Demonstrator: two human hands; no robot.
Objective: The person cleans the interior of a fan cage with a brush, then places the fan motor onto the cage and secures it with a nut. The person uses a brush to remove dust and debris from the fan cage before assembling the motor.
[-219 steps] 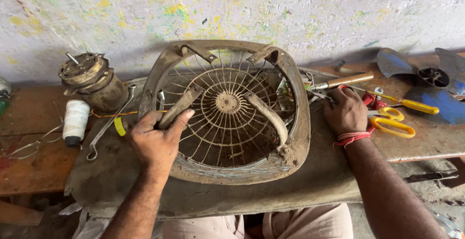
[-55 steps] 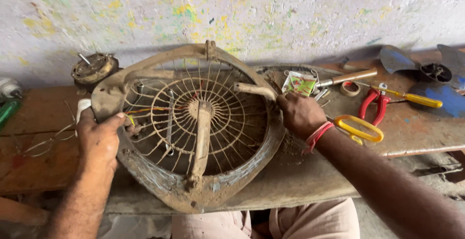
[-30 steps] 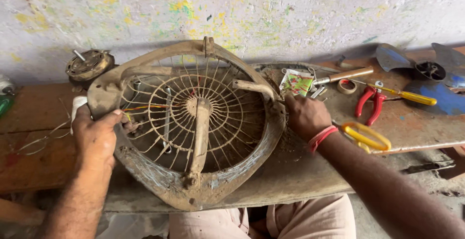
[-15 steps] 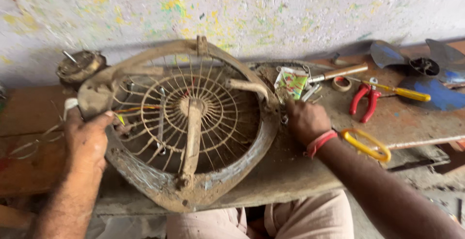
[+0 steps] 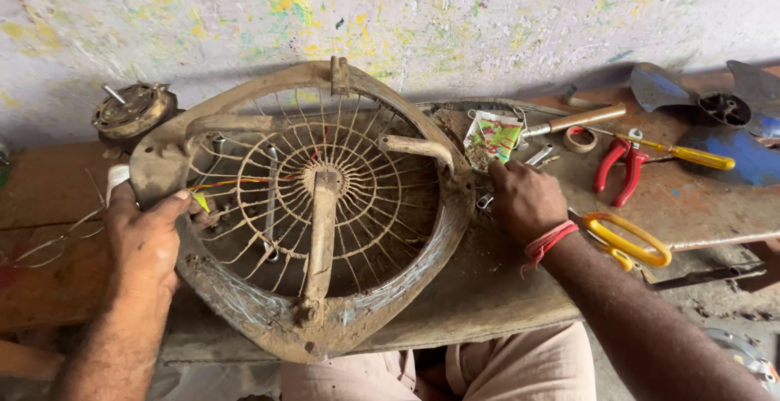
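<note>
Fan guard (image 5: 313, 206): rusty, dirt-caked, round wire cage with thick outer rim, lies flat on the tabletop (image 5: 504, 287), near edge overhanging toward the person's lap. Three mud-crusted arms run from the rim toward the hub; the longest points at the near rim.

Left hand (image 5: 146, 242): on the guard's left rim, fingers curled around the rim edge, thumb on top, closed in a grip on it. A bit of white tape or cloth shows just above the knuckles; can't tell what it is.

Right hand (image 5: 524, 202): just right of the guard, palm down on the tabletop, fingers drawn together with tips at the guard's right rim. Can't tell if it pinches anything; fingertips are hidden. Red thread band on the wrist.

Relative to the guard:
- Motor core (image 5: 130, 112), with shaft sticking up: beyond its left rim, by the wall.
- Printed packet (image 5: 491, 137): just past its right rim, beyond the right hand.
- Wooden-handled tool (image 5: 573, 121) and small tape roll (image 5: 579, 138): right of the packet.
- Red-handled pliers (image 5: 617, 169) and yellow-handled screwdriver (image 5: 682, 153): further right.
- Yellow-handled scissors (image 5: 626, 242): right, partly under the right forearm.
- Blue fan blade (image 5: 723, 121): far right, against the wall.
- Loose wire (image 5: 49, 238): left of the left hand.

Red and yellow wires run inside the guard from the left rim toward the hub.
</note>
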